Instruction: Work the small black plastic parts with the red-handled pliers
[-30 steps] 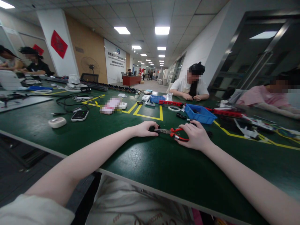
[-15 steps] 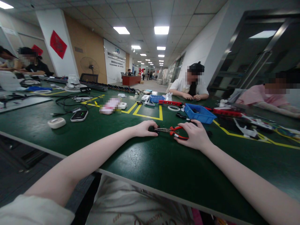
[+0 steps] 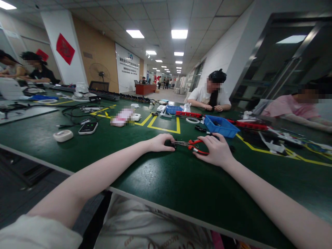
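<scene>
Long-nose pliers (image 3: 193,144) with red and black handles lie in the grip of my right hand (image 3: 214,148), their jaws pointing left. A small black part (image 3: 169,143) is pinched in my left hand (image 3: 159,142), whose fingers hide much of it. The tips of the pliers reach this black part; whether the jaws clamp it I cannot tell. Both hands are just above the green table (image 3: 155,176). Beyond my right hand stands a blue bin (image 3: 220,126) with dark pieces inside.
Left of centre lie a white-edged device with a dark screen (image 3: 88,128), a white rounded case (image 3: 63,136) and black cables (image 3: 70,112). A white ring (image 3: 192,120) and red strips (image 3: 190,114) are farther back. One person (image 3: 212,93) sits opposite, others at the sides.
My hands, the pliers and the black part keep practically the same position. The view has shifted very slightly.
</scene>
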{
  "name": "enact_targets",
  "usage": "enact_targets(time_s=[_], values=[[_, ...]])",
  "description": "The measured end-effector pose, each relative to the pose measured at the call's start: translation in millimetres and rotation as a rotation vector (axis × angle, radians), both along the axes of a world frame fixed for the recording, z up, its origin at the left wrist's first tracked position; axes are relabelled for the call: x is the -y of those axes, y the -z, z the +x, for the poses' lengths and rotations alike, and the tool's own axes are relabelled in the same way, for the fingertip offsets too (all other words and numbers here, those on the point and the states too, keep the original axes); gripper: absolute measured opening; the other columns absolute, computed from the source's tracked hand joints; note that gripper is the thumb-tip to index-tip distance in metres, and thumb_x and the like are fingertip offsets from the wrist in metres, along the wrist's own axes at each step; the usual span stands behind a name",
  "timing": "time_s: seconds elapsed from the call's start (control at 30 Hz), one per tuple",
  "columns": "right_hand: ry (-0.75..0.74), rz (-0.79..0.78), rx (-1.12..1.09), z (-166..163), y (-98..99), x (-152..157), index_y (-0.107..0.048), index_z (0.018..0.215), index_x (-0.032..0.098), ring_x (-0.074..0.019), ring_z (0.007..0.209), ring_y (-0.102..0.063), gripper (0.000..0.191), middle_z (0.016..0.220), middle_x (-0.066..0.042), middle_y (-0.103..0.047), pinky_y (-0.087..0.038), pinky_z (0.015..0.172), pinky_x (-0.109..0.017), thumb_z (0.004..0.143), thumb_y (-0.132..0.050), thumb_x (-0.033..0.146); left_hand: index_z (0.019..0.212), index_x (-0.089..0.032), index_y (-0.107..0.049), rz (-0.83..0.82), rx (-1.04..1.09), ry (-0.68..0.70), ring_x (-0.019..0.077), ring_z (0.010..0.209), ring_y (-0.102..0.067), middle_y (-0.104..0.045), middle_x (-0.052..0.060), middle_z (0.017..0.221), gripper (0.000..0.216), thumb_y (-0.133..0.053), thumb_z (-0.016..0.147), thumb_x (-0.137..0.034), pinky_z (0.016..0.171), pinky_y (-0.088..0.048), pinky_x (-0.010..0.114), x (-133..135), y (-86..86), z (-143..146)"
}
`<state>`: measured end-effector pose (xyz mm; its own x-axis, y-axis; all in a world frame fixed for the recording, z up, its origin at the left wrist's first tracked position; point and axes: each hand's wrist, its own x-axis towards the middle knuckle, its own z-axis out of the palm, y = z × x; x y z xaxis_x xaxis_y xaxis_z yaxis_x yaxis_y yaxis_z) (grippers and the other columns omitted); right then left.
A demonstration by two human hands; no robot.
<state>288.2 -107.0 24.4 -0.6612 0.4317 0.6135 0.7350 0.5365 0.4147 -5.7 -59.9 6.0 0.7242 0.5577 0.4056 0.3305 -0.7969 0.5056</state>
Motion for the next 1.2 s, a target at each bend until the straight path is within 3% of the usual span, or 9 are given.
enact_targets(time_s=[0.3,1.2], values=[[0.037,-0.082,0.024,0.3,0.4,-2.0,-0.061,0.114,0.017,-0.0282,0.092,-0.064,0.049,0.098,-0.012,-0.070,-0.034,0.100,-0.048,0.081,-0.059,0.053,0.096,-0.016,-0.064,0.014,0.002,-0.015,0.0217,0.096,-0.061,-0.067,0.007,0.103,0.026,-0.072,0.079,-0.034,0.086,-0.046,0.033,1.2,-0.4,0.6],[-0.017,-0.199,0.008,0.5,-1.1,-5.3,-0.063,0.107,0.018,-0.0249,0.087,-0.066,0.043,0.095,-0.009,-0.072,-0.039,0.096,-0.045,0.080,-0.061,0.051,0.099,-0.017,-0.064,0.037,-0.004,0.003,0.0231,0.105,-0.061,-0.067,0.008,0.113,0.025,-0.071,0.081,-0.033,0.094,-0.045,0.036,-1.5,2.8,0.2]])
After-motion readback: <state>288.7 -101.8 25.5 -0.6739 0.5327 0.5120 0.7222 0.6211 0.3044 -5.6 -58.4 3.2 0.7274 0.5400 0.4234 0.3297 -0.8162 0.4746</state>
